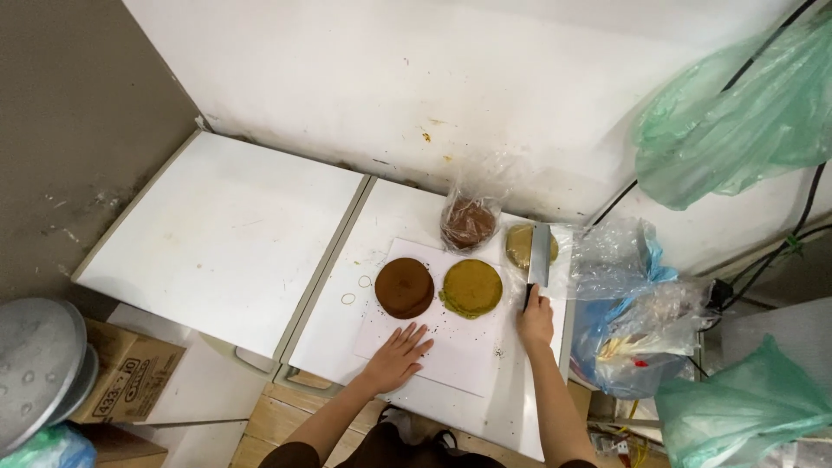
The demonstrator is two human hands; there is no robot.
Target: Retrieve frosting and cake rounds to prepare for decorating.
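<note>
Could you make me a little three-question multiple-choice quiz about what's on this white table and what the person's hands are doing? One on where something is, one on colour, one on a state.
1. Where does the left hand rest?
A. On the white sheet, below the brown disc
B. On the cardboard box
C. Inside a green bag

2. What colours are the two round discs side by side on the sheet?
A. Both white
B. Dark brown and olive yellow-green
C. Red and blue

3. What is the right hand doing?
A. Lying open and flat
B. Gripping the handle of a cleaver
C. Holding a cup

Answers:
1. A: the palm lies flat on the white sheet, fingers pointing toward the brown disc.
2. B: the brown disc sits beside the olive disc.
3. B: its fingers close round the dark handle of the cleaver, blade pointing away.
</note>
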